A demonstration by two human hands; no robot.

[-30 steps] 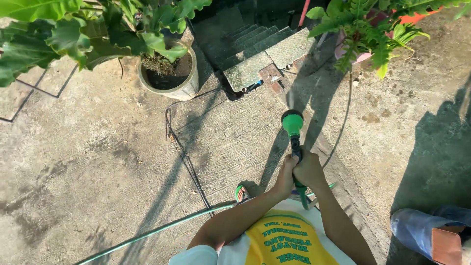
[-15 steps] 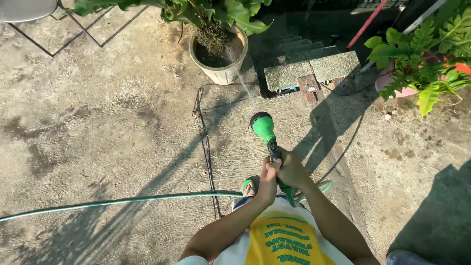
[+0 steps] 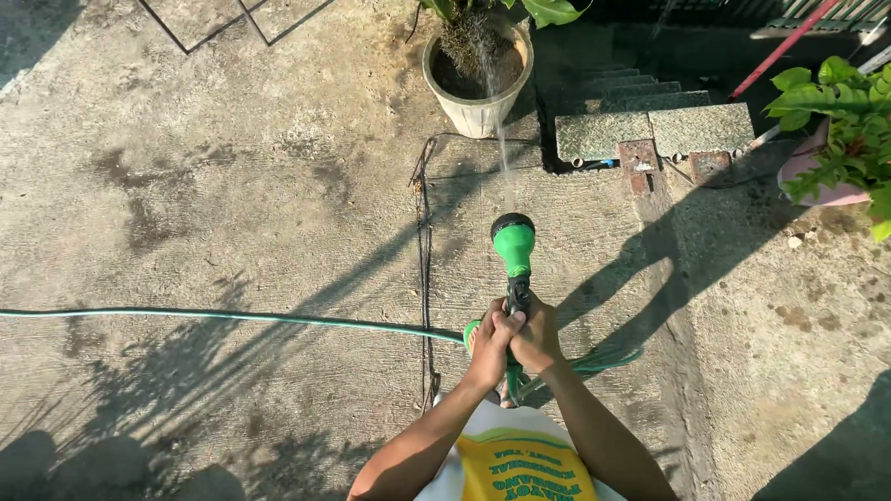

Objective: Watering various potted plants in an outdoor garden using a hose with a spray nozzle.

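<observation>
Both hands were clamped together on the handle of a green spray nozzle, the left hand and right hand pressed against each other with fingers wrapped round the grip. The nozzle's head pointed away from the person, toward a pale round plant pot well ahead, and a thin stream of water ran between the two — landing on the dark soil in the pot. A green hose trailed off to the left across the rough concrete ground, passing over a thin black cable that lay between the person and the pot. To the right of the pot were stone steps and — further right — a leafy plant in a pink pot.
</observation>
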